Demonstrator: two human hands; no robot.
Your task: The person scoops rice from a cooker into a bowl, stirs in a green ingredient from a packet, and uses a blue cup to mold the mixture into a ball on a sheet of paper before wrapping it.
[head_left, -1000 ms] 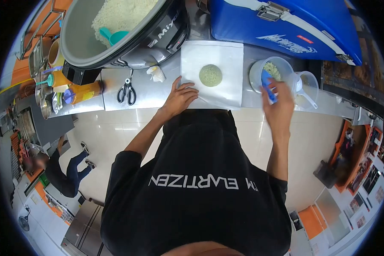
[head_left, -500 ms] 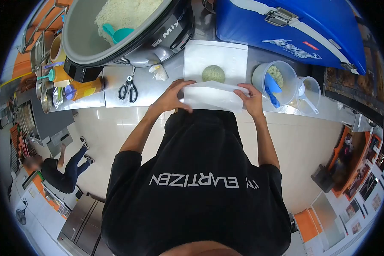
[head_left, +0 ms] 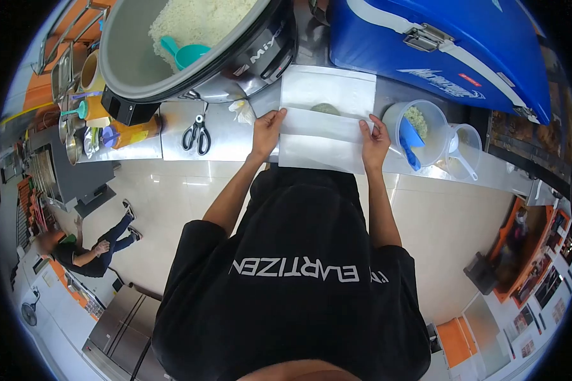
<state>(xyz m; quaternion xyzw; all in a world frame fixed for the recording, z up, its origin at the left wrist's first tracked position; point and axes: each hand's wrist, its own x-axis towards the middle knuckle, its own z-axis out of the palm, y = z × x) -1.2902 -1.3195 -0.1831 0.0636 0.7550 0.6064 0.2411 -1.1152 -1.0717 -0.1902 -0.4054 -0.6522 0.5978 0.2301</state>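
Note:
A white sheet of wrapping paper [head_left: 324, 152] lies on the steel counter in front of me. My left hand [head_left: 268, 134] pinches the left end of its folded-over strip. At the other end my right hand [head_left: 375, 143] grips the same fold between thumb and fingers. Under the fold's far edge sits a round, pale green portion of rice [head_left: 325, 108], with only its far side showing uncovered. Just right of my right hand stands a clear plastic tub [head_left: 426, 149] of greenish rice, and a blue scoop [head_left: 411, 136] rests in it.
A large cooker [head_left: 235, 79] of white rice with a teal scoop [head_left: 189, 56] stands at back left. Black-handled scissors [head_left: 196, 136] and a crumpled tissue [head_left: 242, 112] lie left. A blue cooler box [head_left: 438, 57] fills the back right. Another person [head_left: 95, 254] is at far left.
Both hands have moved the near edge of the paper away from me, over the rice, which is now mostly covered. The person at far left has moved their arms.

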